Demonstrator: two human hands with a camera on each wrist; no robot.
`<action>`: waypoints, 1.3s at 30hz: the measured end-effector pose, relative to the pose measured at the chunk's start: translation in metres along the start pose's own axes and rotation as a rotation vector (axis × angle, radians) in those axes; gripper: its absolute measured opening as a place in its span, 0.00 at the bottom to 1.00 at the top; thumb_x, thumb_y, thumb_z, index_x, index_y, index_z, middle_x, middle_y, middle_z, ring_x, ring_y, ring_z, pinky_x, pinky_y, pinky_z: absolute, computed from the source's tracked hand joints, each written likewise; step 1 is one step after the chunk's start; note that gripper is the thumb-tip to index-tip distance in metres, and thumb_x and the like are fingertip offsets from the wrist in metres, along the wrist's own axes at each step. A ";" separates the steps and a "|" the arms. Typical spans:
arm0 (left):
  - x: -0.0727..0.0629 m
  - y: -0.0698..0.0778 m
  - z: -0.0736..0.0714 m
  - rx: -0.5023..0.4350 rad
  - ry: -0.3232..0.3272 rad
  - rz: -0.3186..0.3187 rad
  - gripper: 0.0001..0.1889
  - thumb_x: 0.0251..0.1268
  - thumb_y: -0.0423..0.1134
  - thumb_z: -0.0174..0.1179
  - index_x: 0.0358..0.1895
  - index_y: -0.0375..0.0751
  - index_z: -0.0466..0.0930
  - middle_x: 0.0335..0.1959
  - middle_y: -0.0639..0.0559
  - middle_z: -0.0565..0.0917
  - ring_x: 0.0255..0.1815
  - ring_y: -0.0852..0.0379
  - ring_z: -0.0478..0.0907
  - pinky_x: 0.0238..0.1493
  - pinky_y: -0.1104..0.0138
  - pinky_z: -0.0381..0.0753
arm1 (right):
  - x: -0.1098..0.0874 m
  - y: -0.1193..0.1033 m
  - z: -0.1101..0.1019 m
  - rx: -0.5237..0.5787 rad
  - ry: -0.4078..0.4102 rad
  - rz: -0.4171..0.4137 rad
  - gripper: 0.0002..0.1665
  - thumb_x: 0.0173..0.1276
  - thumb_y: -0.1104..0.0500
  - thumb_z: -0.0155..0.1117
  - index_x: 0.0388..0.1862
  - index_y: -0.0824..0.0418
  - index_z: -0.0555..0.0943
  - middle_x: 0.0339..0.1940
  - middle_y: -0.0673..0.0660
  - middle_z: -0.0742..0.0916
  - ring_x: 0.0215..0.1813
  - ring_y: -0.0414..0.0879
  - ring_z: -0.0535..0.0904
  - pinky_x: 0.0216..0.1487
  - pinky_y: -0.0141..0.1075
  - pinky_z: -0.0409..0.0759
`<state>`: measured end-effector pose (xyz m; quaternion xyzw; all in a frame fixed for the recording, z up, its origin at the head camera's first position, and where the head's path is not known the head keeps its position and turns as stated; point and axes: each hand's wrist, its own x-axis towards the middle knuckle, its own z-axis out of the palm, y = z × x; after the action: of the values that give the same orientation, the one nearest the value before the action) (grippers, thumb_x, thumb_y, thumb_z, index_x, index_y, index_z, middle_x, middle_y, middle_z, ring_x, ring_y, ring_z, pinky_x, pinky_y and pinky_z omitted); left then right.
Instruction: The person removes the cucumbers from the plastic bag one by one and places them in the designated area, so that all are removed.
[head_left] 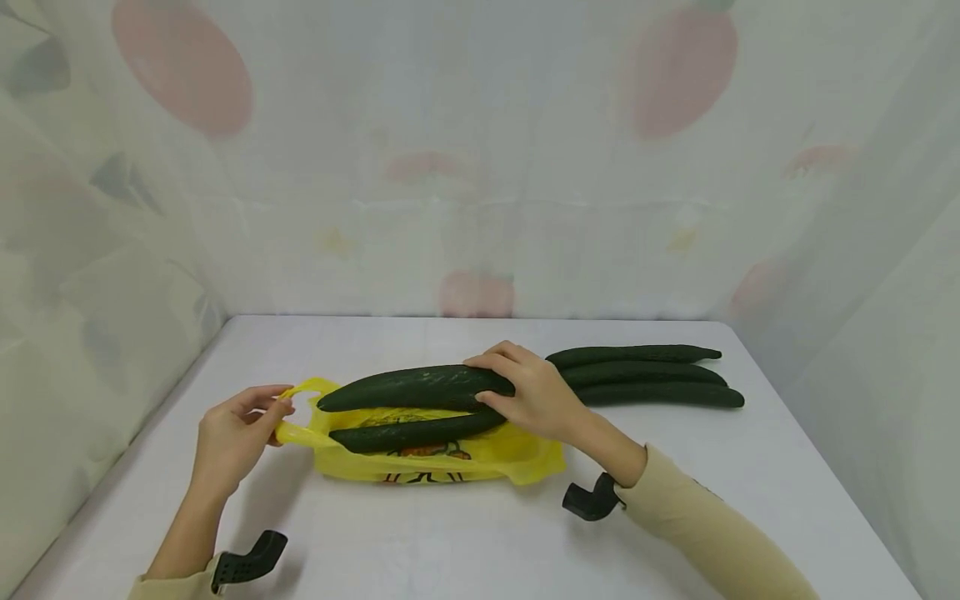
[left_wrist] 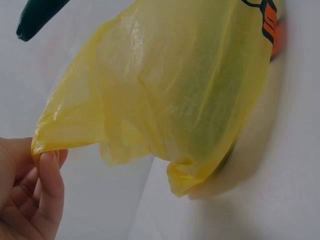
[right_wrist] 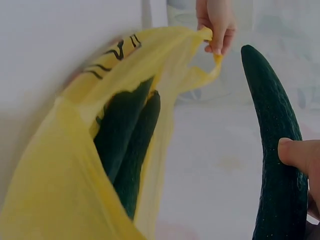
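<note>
Head view: my left hand point(head_left: 234, 437) pinches one end of the yellow bag point(head_left: 495, 468) at its handle, thumb against fingertips with hardly any gap; the handle is pulled out to the left, and the bag lies on the white table point(head_left: 450, 550), its upper side gaping. My right hand point(head_left: 542, 396) is partly curled around the near-right end of a held cucumber point(head_left: 408, 388), thumb on the near side, fingers over the far side, spread only as wide as the cucumber is thick; its free end points left, above the bag.

Right wrist view: the held cucumber stands apart from the bag, my thumb pressed flat on its skin; my other fingers are mostly hidden behind it; inside the bag two cucumbers show, a broad one point(right_wrist: 120, 130) and a slimmer one point(right_wrist: 141, 150), side by side and touching.

Left wrist view: the pinched corner is drawn taut; a green shape shows through the plastic; dark lines and an orange patch are printed on it.

Surroundings: three loose cucumbers point(head_left: 641, 372) lie side by side on the table, right of the bag; a pale curtain point(head_left: 480, 167) with faded red shapes hangs behind; black mounts point(head_left: 251, 560) sit at both my sleeves.
</note>
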<state>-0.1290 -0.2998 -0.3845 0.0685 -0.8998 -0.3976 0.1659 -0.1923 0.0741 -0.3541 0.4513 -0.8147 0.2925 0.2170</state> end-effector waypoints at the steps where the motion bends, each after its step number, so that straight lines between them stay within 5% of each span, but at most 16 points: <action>1: 0.000 0.000 0.000 0.000 0.000 0.000 0.14 0.66 0.42 0.55 0.50 0.41 0.79 0.33 0.46 0.85 0.22 0.63 0.80 0.22 0.70 0.82 | -0.001 0.002 -0.003 -0.004 0.005 0.004 0.23 0.58 0.57 0.68 0.53 0.54 0.77 0.45 0.51 0.80 0.37 0.38 0.75 0.33 0.25 0.75; 12: -0.001 -0.001 -0.002 -0.005 0.007 0.011 0.13 0.65 0.41 0.56 0.49 0.41 0.80 0.30 0.54 0.84 0.21 0.64 0.80 0.21 0.70 0.82 | -0.023 0.027 -0.035 -0.037 0.006 0.047 0.26 0.57 0.60 0.68 0.56 0.54 0.76 0.47 0.52 0.80 0.34 0.38 0.73 0.30 0.28 0.75; 26: 0.000 -0.001 -0.001 -0.001 0.008 0.012 0.13 0.65 0.40 0.55 0.49 0.40 0.80 0.31 0.51 0.84 0.22 0.64 0.79 0.21 0.71 0.82 | -0.058 0.055 -0.067 -0.138 -0.006 0.089 0.26 0.55 0.61 0.69 0.55 0.54 0.76 0.49 0.51 0.80 0.47 0.44 0.77 0.43 0.38 0.80; 39: 0.002 -0.003 0.001 -0.006 0.004 0.002 0.14 0.65 0.42 0.55 0.50 0.41 0.79 0.31 0.52 0.84 0.22 0.64 0.80 0.22 0.70 0.82 | -0.087 0.078 -0.098 -0.222 0.039 0.186 0.28 0.53 0.63 0.70 0.55 0.56 0.76 0.50 0.52 0.81 0.40 0.41 0.77 0.31 0.33 0.76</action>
<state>-0.1310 -0.3018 -0.3870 0.0677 -0.8983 -0.4002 0.1684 -0.2078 0.2261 -0.3579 0.3414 -0.8758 0.2282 0.2536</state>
